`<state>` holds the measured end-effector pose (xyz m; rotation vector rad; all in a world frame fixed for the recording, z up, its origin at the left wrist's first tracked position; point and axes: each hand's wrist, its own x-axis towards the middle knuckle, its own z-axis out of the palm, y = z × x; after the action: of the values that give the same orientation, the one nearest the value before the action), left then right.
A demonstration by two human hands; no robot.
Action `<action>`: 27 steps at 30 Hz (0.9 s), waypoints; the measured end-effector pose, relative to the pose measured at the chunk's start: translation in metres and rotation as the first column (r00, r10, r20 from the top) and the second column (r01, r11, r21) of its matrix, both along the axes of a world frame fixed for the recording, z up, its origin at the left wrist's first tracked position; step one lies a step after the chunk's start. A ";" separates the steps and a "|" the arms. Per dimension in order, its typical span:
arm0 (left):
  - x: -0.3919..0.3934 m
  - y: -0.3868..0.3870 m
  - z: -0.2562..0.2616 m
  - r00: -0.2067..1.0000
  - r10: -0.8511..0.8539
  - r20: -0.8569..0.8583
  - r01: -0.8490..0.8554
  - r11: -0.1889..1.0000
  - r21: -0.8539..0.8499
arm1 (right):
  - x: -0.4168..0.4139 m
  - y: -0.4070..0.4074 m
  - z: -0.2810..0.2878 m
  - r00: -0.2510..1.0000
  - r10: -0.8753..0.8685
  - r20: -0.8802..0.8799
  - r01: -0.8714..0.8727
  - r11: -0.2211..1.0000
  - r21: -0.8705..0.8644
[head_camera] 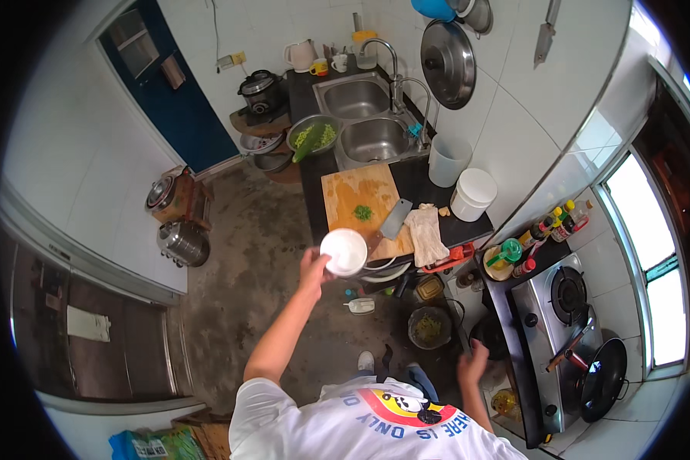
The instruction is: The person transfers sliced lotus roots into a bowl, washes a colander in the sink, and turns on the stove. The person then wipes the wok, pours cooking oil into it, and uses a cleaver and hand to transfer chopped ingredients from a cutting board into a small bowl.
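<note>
My left hand (pixel 315 269) grips a white bowl (pixel 344 252) by its rim, just off the near left corner of a wooden cutting board (pixel 353 190). Chopped green herbs (pixel 363 213) lie in a small heap on the board. A cleaver (pixel 395 219) rests to their right, its wooden handle towards me. Beside it a beige cloth (pixel 426 236) is draped over the board's edge. My right hand (pixel 474 362) is low at my right side, close to the stove counter; whether it holds anything is unclear.
Beyond the board are a double steel sink (pixel 375 140) and a metal bowl (pixel 338 127) with cut greens and a long green vegetable. On the right stand a gas stove (pixel 543 333), a black wok (pixel 605 380) and sauce bottles (pixel 563 227). A bin (pixel 429 328) sits on the floor.
</note>
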<state>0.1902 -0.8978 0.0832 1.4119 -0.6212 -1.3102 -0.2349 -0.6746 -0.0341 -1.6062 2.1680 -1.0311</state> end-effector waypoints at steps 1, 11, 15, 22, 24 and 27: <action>0.006 -0.026 0.001 0.999 0.034 0.022 -0.034 0.999 -0.027 | 0.040 -0.026 0.031 0.989 0.136 0.053 -0.139 0.989 0.057; 0.031 -0.166 -0.028 0.984 0.072 -0.165 -0.064 0.997 0.052 | 0.234 -0.268 0.080 0.830 0.550 0.096 -0.557 0.826 0.088; 0.049 -0.214 -0.024 0.994 -0.105 0.038 0.099 0.986 0.131 | 0.253 -0.313 0.060 0.889 0.455 -0.045 -0.452 0.890 0.064; 0.073 -0.303 -0.049 0.914 -0.388 0.121 0.372 0.918 0.137 | 0.295 -0.331 0.077 0.991 0.122 -0.048 -0.102 0.948 0.301; 0.075 -0.318 -0.058 0.869 -0.477 0.131 0.464 0.878 0.122 | 0.303 -0.333 0.070 0.998 0.023 -0.065 -0.006 0.966 0.260; 0.088 -0.331 -0.068 0.822 -0.565 0.074 0.549 0.821 0.157 | 0.314 -0.330 0.072 0.993 -0.120 0.002 0.119 0.985 0.122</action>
<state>0.2784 -1.2287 0.0153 1.4765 -1.1106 -1.7594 0.0791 -1.0043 0.0379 -1.4311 2.2973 -0.9157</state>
